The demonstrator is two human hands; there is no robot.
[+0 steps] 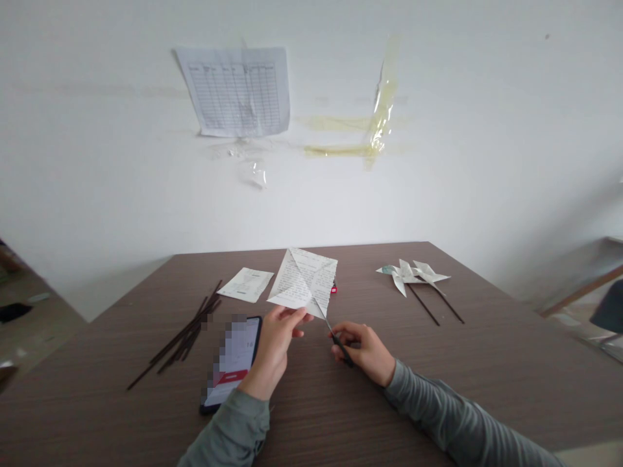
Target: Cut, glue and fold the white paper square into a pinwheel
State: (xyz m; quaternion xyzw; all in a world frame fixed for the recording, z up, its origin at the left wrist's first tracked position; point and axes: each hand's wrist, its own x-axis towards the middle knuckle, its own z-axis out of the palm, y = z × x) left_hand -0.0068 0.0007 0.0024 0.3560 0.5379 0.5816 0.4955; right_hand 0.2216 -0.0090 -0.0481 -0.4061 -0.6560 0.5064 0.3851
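Observation:
My left hand (279,347) pinches the lower edge of a square sheet of printed paper (302,275), holding it up above the table. Diagonal creases cross the sheet. In my right hand (366,350) is a pair of scissors (342,348) with dark handles. Their blades reach the sheet's lower right corner, along a crease; how far they cut into it I cannot tell. Behind the sheet a small red item (333,290) peeks out, mostly hidden.
Left of my hands lie a phone (236,363), several thin dark sticks (187,331) and more printed paper (246,285). Paper pinwheels (411,272) on sticks rest at the right of the brown table (389,415). A taped sheet (238,91) hangs on the wall behind.

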